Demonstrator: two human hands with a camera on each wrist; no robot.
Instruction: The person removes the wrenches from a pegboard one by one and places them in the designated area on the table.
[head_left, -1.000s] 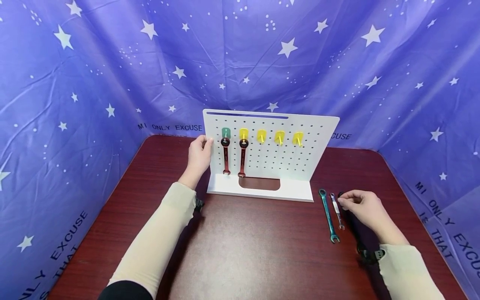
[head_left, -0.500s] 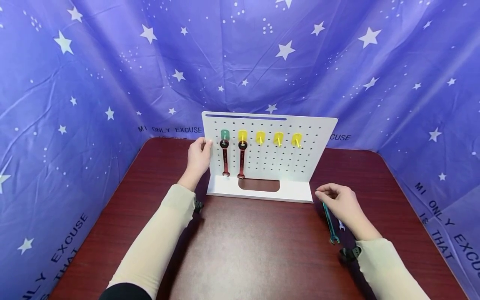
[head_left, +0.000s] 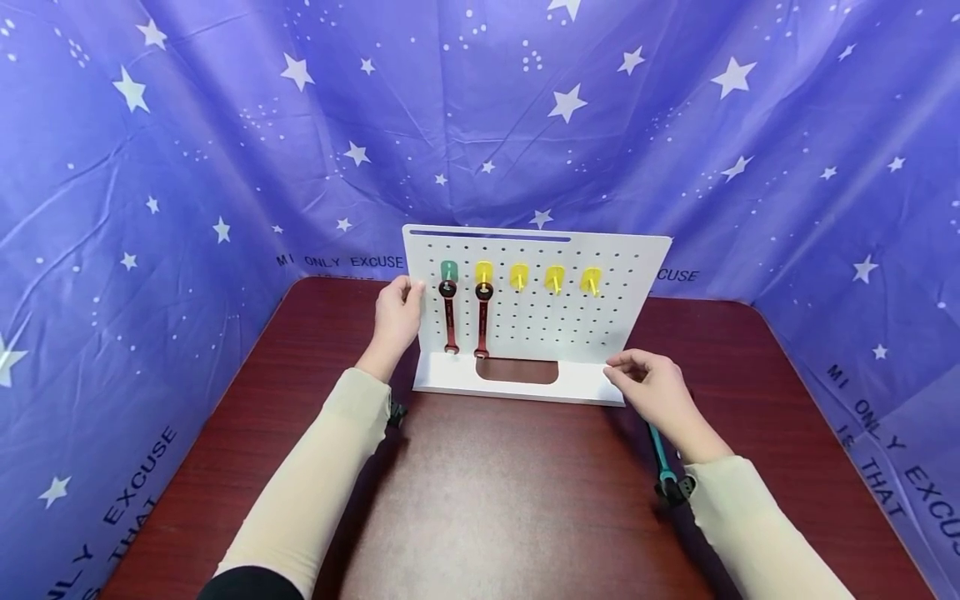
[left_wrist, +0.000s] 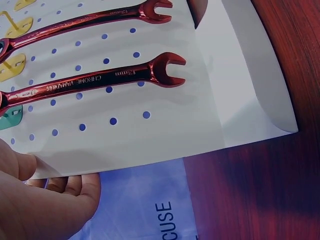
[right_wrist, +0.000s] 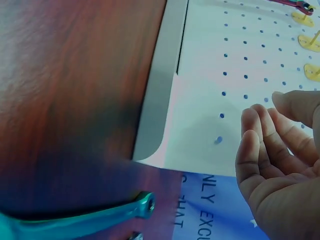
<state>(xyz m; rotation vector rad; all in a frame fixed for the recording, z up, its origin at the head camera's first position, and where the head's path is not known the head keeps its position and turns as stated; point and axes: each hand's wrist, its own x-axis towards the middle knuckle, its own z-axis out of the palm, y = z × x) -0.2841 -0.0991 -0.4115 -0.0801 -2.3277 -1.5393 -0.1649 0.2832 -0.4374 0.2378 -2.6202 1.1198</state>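
Pegboard (head_left: 540, 322) pinched by left hand (head_left: 397, 312), bears 2 red wrenches (head_left: 482, 325); right hand (head_left: 656, 390) near, thumb and fingers apart.

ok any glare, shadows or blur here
Head view: pale glare on the dark red wood-grained table; left wrist view: highlights on the lower glossy red metal wrench; right wrist view: faint shadow on the white perforated board, table grain blurred.

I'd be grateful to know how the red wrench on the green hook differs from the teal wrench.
Pose: the red wrench hangs from the green hook; the teal wrench lies on the table.
Visibility: in the head view, the right hand partly hides the teal wrench, not the red wrench.
Colour: one is red, the other teal.
Both have a ring end.
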